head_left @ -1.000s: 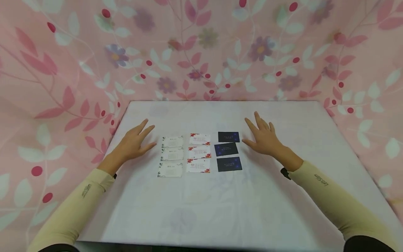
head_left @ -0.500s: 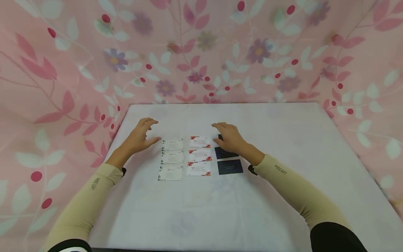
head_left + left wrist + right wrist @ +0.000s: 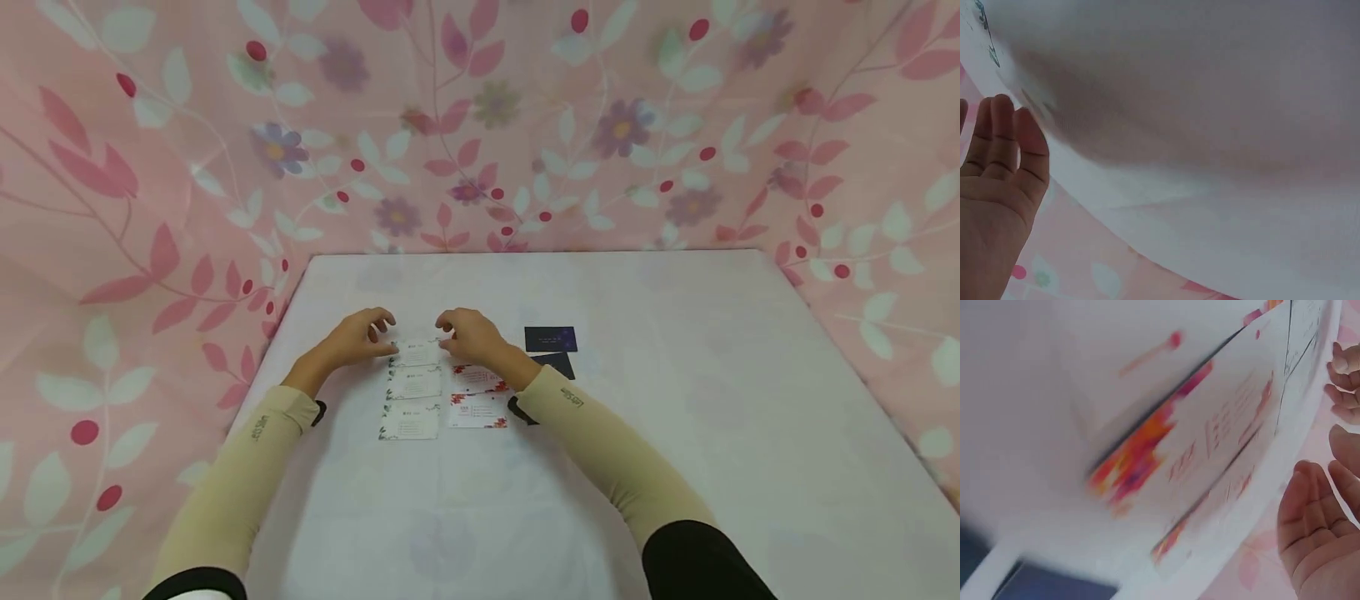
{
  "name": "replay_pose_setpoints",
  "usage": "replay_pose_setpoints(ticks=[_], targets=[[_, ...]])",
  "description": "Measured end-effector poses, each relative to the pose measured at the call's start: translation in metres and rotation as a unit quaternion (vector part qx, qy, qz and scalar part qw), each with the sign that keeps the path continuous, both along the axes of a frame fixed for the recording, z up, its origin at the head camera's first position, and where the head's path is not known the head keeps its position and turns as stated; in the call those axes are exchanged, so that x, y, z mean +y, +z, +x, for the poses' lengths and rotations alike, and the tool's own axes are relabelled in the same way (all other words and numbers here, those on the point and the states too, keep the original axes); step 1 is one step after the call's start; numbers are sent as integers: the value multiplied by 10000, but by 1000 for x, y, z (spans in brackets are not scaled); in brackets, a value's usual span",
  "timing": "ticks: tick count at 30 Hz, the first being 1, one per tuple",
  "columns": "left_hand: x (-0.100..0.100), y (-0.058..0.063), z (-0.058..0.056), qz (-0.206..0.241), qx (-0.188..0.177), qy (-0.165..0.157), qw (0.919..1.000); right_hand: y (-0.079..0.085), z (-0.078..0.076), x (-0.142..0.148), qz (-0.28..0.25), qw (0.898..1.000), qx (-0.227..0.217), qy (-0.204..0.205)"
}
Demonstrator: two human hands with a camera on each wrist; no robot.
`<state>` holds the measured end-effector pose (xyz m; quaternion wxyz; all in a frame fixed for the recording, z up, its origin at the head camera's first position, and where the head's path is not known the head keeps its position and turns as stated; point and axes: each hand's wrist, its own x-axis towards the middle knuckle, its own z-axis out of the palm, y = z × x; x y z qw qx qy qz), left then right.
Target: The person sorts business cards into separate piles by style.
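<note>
In the head view my left hand point(image 3: 348, 340) is at the left edge of the farthest white card with green leaves point(image 3: 417, 353). My right hand point(image 3: 476, 340) is at that card's right edge, over the column of red-flowered cards point(image 3: 480, 412). The fingers of both hands bend loosely, with thumbs apart. Whether the fingertips touch the card cannot be told. Two more leaf cards point(image 3: 412, 383) lie nearer in the same column. The left wrist view shows the left hand point(image 3: 1007, 169) holding nothing; the right wrist view shows the right hand point(image 3: 1319, 531) likewise.
Dark blue cards point(image 3: 551, 339) form the right column, the nearest one mostly hidden by my right wrist. The farthest red-flowered card is covered by my right hand. A white cloth covers the table point(image 3: 675, 375); a pink floral curtain point(image 3: 495, 108) hangs behind it.
My right hand has swept left from beside the dark cards, across them, to the leaf cards. My left hand has moved slightly right and nearer the same column. The cards appear unmoved.
</note>
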<state>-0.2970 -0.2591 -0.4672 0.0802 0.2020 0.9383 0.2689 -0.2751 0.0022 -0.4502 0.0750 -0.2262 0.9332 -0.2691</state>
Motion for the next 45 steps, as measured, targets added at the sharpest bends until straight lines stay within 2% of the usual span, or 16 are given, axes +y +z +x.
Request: replay_pose_setpoints(ticks=[2, 4, 7, 11, 15, 20, 25, 28, 32, 38, 42, 45], targets=[[4, -1, -2, -69, -298, 93, 9995, -4, -3, -9, 125, 9998, -127, -112], [6, -2, -2, -183, -448, 190, 9986, -8, -6, -16, 262, 9993, -238, -127], [10, -4, -2, -325, -385, 188, 9986, -14, -9, -23, 561, 9980, -284, -40], [18, -5, -3, -308, -156, -16, 9994, -16, -12, -26, 1119, 9937, -24, -6], [26, -2, -3, -267, -140, -52, 9995, -12, -14, -27, 1610, 9868, 192, -24], [22, -4, -1, -260, -196, 59, 9995, -6, -13, -31, 1839, 9825, 300, 13], [9, -4, 3, -141, -94, -9, 9999, -10, -11, -37, 1494, 9883, 286, -57], [5, 1, 3, -1, -97, -148, 9998, -10, -10, -37, 938, 9955, -67, -75], [4, 9, -1, 313, -243, -289, 9988, -10, -11, -32, 84, 9994, -333, -69], [4, 15, -9, 964, -720, -10, 9927, -12, -19, -22, -845, 9952, -307, -399], [5, 16, -10, 1025, -834, 120, 9912, -14, -25, -19, -1167, 9909, -363, -570], [6, 15, -13, 908, -682, 63, 9935, -17, -29, -18, -1316, 9876, -478, -714]])
